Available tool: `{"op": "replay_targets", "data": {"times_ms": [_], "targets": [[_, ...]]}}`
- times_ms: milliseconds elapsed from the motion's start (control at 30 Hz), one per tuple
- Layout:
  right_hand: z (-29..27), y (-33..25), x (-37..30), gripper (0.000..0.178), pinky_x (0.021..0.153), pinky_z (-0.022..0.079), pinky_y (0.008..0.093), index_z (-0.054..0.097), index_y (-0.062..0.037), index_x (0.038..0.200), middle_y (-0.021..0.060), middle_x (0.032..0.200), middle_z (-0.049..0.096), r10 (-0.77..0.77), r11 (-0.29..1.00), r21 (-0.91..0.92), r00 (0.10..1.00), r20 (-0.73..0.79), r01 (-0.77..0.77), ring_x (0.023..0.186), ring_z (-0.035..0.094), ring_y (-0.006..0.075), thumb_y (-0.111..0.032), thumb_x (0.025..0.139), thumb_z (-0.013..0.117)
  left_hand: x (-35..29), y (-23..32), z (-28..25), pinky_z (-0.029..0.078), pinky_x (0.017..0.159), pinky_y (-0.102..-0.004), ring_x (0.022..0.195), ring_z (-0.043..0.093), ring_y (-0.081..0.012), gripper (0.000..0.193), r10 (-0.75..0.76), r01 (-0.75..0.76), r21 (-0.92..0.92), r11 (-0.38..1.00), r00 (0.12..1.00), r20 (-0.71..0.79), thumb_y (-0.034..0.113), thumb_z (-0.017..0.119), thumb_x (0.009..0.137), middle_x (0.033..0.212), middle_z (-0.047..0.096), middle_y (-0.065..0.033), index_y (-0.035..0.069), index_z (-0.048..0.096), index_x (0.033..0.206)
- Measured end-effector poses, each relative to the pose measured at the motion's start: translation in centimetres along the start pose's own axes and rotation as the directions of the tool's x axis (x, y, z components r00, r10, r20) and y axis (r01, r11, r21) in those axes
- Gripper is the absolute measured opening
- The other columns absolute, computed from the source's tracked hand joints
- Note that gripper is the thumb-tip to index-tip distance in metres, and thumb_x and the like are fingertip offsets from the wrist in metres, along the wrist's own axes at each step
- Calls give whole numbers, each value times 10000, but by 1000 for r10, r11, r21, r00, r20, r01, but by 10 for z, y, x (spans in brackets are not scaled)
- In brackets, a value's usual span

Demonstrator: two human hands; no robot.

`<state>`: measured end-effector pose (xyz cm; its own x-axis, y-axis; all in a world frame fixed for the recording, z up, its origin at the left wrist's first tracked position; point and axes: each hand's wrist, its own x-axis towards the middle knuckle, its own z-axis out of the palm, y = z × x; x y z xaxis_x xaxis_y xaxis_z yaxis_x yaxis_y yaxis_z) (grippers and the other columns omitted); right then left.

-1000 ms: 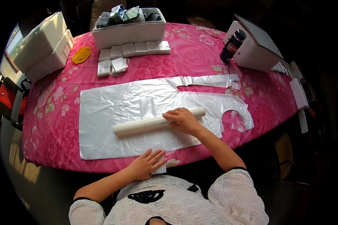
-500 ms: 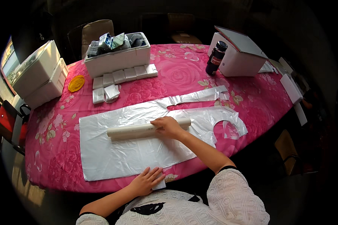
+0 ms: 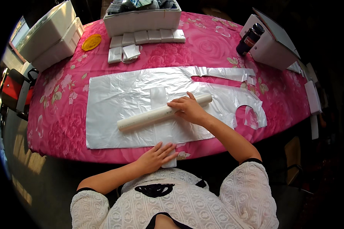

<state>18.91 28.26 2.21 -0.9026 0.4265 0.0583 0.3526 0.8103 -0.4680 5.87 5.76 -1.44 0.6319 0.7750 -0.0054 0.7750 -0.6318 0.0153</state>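
A large silvery-white plastic bag (image 3: pixel 111 103) lies flat across the table, with handle-like strips and a rounded cut-out at its right end. A white tube (image 3: pixel 141 120) rests slantwise on it. My right hand (image 3: pixel 189 110) grips the tube right of its middle, fingers bent over the top. Beneath the tube, a narrow translucent plastic band (image 3: pixel 158 97) runs across the bag toward me. My left hand (image 3: pixel 153 158) lies flat at the near table edge, fingers stretched out, pressing on the band's whitish near end (image 3: pixel 171 163).
Several small folded white packets (image 3: pixel 141 37) sit before a foam box (image 3: pixel 141 21) full of packages. Stacked foam boxes (image 3: pixel 59 45) and a yellow disc (image 3: pixel 91 42) are at left. A dark flask (image 3: pixel 250 39) stands by a white box (image 3: pixel 266 51) at right. The pink floral tablecloth (image 3: pixel 61 126) covers the table.
The tube has turned, its right end now farther from me, and more of the translucent band shows behind it. My right hand has moved with the tube. The whole view has shifted.
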Motion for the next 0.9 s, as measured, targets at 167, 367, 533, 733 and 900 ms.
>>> {"op": "replay_targets", "data": {"times_ms": [167,367,533,733,900], "targets": [[2,27,49,440,1054,154,482,552,-192,1165,7,1132,577,4,997,-69,978,-207,-19,1069,501,207,-84,742,615,0,0,3,189,1050,-441,1321,244,-255,577,-33,34,19,999,999,-38,196,409,824,1424,257,-130,109,267,1377],[10,36,54,497,1060,159,463,517,-161,1201,73,1235,496,-5,990,-136,948,-320,-40,1190,396,275,-91,723,634,-5,7,3,273,1023,-399,1260,328,-257,523,-35,18,-126,992,990,-134,182,435,815,1379,316,-141,63,352,1317],[18,-5,0,550,1022,281,413,486,-75,1203,109,1243,468,-154,988,-48,953,-262,147,1213,365,289,-43,675,638,-12,1,3,410,898,-373,1033,485,-245,424,-170,60,-315,947,927,-335,99,537,721,1163,483,-114,32,521,1140],[46,-52,-59,546,947,398,344,497,-84,1198,88,1214,504,-372,928,29,928,32,371,1148,462,246,-28,663,593,-14,-4,-4,452,785,-357,860,541,-234,372,-162,-28,-413,910,894,-417,57,638,616,949,547,-54,65,601,986],[42,-58,-65,536,938,401,354,506,-76,1186,95,1226,500,-287,948,139,958,-3,285,1142,463,264,-32,659,598,-11,-7,-17,469,752,-353,834,570,-239,342,-308,-43,-628,777,845,-438,-27,609,626,920,589,-60,72,627,953]]}}
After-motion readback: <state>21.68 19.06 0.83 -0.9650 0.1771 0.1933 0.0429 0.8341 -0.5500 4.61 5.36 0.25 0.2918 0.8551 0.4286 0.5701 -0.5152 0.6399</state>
